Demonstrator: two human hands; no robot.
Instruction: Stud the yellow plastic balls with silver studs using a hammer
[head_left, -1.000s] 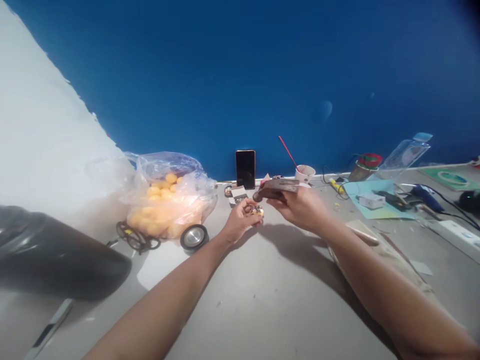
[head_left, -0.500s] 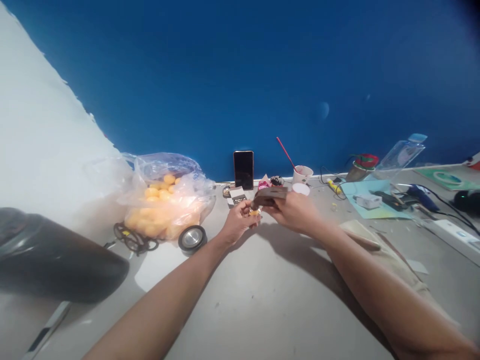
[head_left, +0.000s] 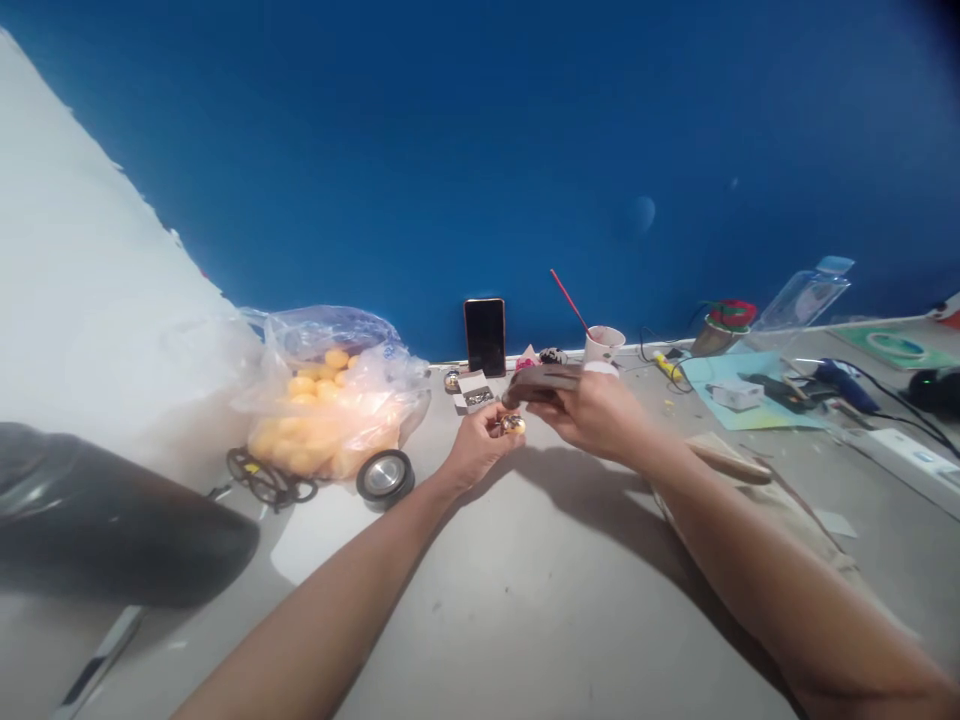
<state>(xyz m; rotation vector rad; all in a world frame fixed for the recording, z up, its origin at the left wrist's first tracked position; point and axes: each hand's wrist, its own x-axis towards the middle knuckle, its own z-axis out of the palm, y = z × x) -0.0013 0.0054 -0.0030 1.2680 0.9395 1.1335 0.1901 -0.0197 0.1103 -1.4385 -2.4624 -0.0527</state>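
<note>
My left hand (head_left: 478,445) pinches a small round shiny piece (head_left: 512,425), gold and silver with a pale yellow face. Closed around a dark brown, elongated tool (head_left: 541,382), my right hand (head_left: 596,418) is just to the right. The tool's rounded end sits directly above the left fingertips; whether it touches the shiny piece I cannot tell. Its exact kind is unclear. Beyond the left hand lies a small open box (head_left: 472,393) holding small metal parts. Another small round metallic piece (head_left: 451,381) rests beside that box.
A phone (head_left: 485,337) leans on the blue wall. Left are a plastic bag of orange balls (head_left: 319,400), a black-rimmed disc (head_left: 385,478) and a dark cylinder (head_left: 112,520). Right are a paper cup (head_left: 603,345), a tilted clear bottle (head_left: 806,300) and a power strip (head_left: 915,465).
The right hand and brown tool have shifted slightly right and down. The shiny piece in my left fingers has turned and shows more of its face.
</note>
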